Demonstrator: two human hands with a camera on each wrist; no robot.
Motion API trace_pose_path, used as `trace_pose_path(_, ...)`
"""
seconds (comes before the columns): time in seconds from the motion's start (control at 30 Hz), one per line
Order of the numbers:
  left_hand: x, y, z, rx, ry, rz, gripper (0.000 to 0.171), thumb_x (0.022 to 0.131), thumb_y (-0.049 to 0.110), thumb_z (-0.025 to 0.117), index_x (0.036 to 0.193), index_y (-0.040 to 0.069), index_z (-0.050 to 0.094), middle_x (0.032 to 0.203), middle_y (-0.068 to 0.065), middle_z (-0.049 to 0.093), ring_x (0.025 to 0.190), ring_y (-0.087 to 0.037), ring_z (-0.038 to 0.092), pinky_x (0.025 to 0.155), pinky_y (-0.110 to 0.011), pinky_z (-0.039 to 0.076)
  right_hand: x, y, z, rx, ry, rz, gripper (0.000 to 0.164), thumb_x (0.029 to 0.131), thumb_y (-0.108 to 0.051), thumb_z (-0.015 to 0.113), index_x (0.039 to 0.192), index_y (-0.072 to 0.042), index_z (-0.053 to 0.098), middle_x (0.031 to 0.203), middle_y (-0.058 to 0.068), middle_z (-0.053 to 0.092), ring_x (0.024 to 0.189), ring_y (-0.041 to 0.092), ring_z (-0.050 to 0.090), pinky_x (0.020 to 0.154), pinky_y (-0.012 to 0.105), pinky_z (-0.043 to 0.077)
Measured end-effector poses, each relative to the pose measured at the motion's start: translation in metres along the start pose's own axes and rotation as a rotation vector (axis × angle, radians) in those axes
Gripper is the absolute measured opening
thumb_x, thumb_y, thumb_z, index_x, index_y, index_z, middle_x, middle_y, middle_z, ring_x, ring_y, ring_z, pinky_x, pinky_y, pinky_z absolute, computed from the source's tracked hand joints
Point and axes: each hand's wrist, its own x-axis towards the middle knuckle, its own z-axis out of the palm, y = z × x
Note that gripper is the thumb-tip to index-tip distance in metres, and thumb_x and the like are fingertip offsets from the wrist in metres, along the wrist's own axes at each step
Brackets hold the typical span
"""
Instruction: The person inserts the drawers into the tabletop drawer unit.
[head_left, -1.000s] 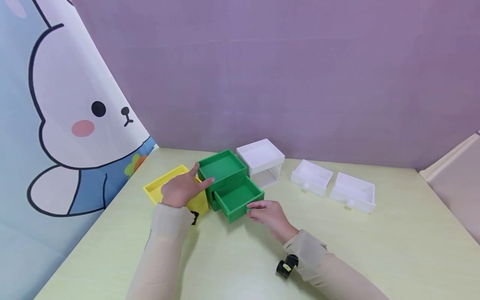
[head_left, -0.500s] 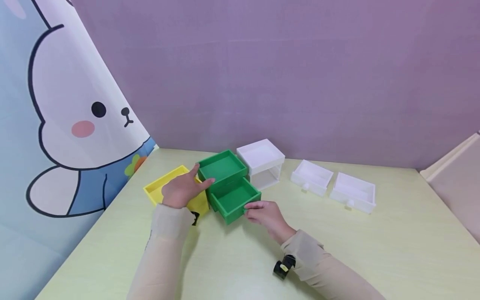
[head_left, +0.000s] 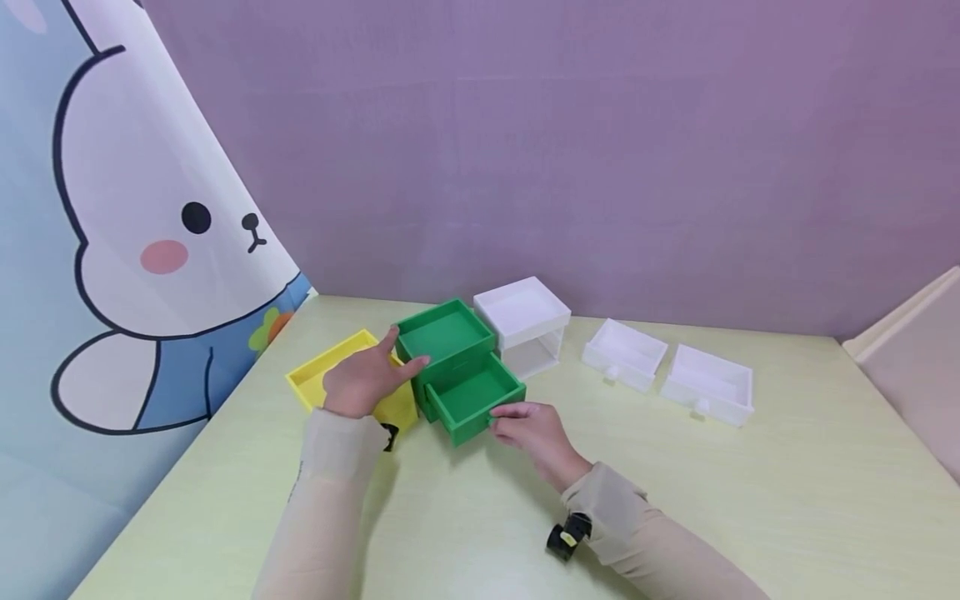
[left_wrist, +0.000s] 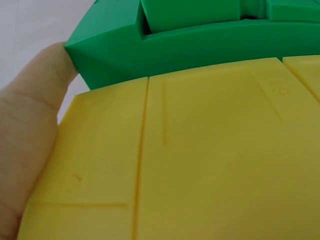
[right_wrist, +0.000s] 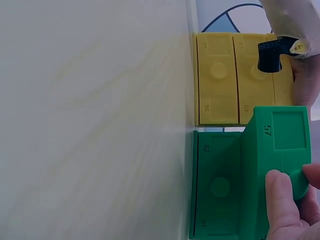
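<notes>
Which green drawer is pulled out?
The upper green drawer, its knob pinched by the right hand; the lower green drawer sits pushed in.

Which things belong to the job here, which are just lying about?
Probably the job:
green drawer, sticking out, right hand pinching its knob
green cabinet, left hand touching it

Probably just lying about:
yellow cabinet alongside; left-hand contact unclear
white cabinet
two white drawers
</notes>
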Motion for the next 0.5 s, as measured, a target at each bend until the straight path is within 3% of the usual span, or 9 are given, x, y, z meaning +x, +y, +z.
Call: trace_pose_path(0.5,-0.0006,0.0005,-0.0008,0.013,-0.013,-0.007,0.085,0.088,0.071,0.041,0.155,0.023,0.017,0.056,-0.005,0.040,0.047,-0.016,0.030,0.049,-0.030,0.024,0.0050,0.0002,0.0022,-0.027,-0.025,-0.010,0.021,0.078,0.006,0.061,0.097,0.013,0.067,0.085,0.014,0.070,0.078,0.019,0.067,0.076,0.033,0.054)
